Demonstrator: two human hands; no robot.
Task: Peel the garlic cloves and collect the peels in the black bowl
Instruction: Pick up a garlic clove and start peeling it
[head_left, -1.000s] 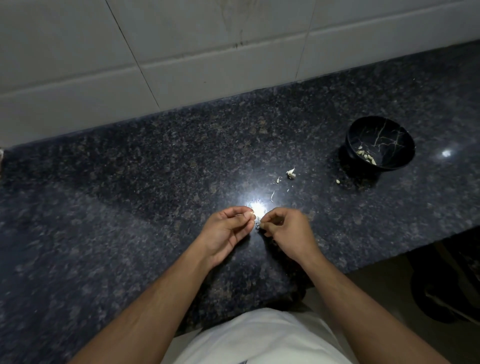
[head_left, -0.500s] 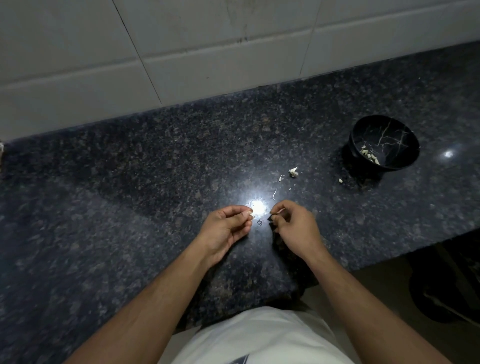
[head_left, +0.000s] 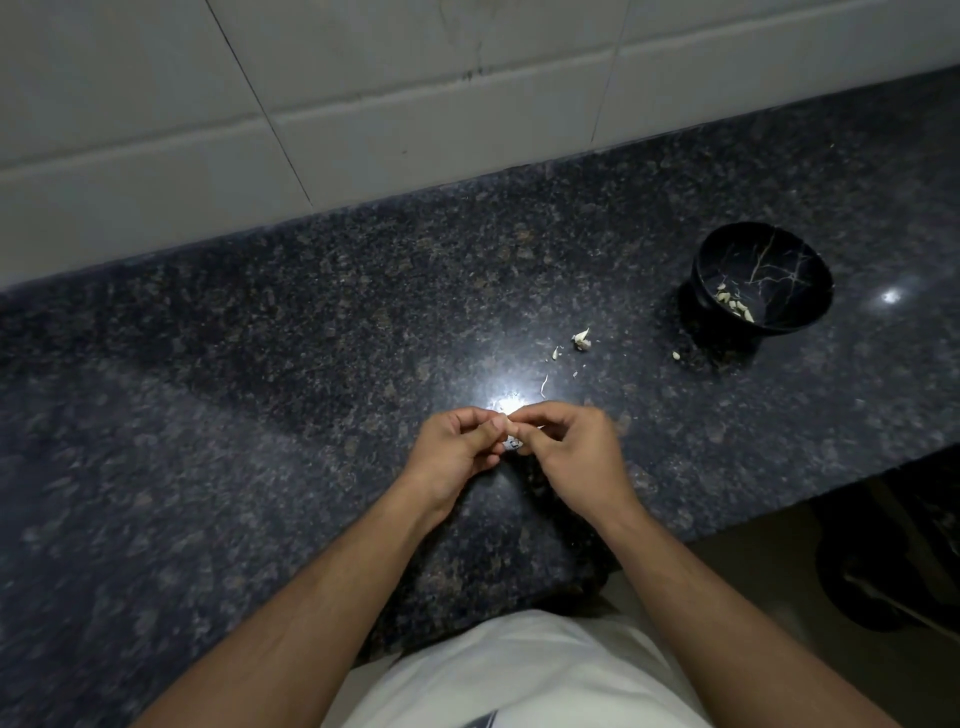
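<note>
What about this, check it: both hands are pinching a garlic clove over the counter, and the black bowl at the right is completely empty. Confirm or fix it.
Wrong on the bowl. The head view shows the black bowl holding a few pale peels. The rest stands: left hand and right hand pinch the garlic clove over the counter.

Counter (head_left: 260, 415) open left; peel scraps (head_left: 581, 340) lie btwn hands & black bowl (head_left: 761, 280)

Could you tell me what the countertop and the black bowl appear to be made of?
The countertop looks like polished granite: dark speckled grain with a sharp light reflection. The black bowl seems glossy ceramic or melamine with pale marble-like veins; the picture cannot settle which.
</note>
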